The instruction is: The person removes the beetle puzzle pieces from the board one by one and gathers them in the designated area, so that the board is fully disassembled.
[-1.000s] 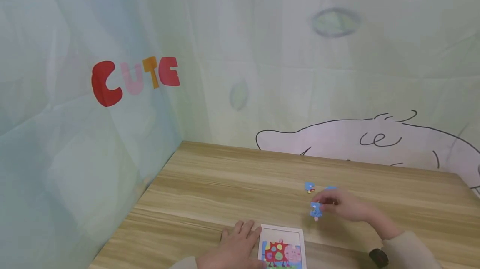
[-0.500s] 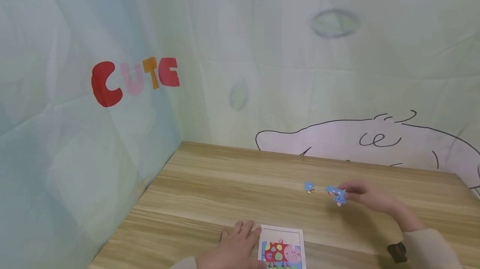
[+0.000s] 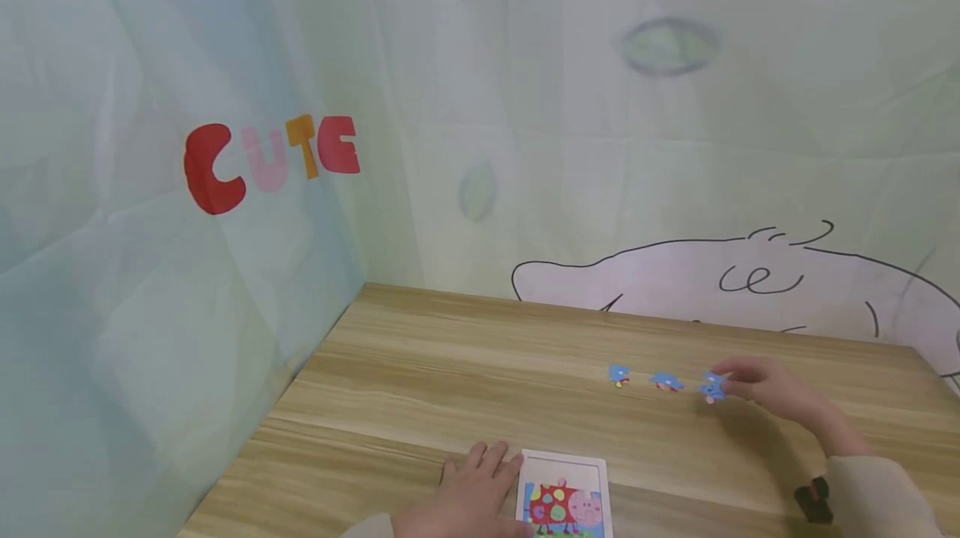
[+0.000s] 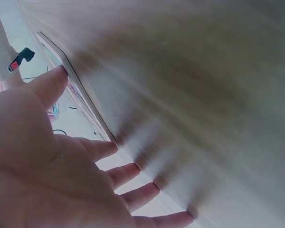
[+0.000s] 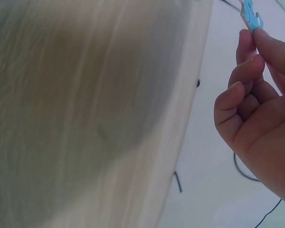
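One pinched puzzle piece (image 3: 711, 388), wall letters (image 3: 278, 160) — "CUTE"

Wears a plain cream right sleeve (image 3: 885, 498), smooth and fairly loose, ending short of the bare right hand (image 3: 776, 392). Carries a small, blocky black device (image 3: 814, 501) beside that sleeve's end, hooked at one tip and marked with a red patch (image 4: 14, 64). Shows a similar pale left sleeve (image 3: 371, 527), mostly out of view, behind the bare left hand (image 3: 472, 495).
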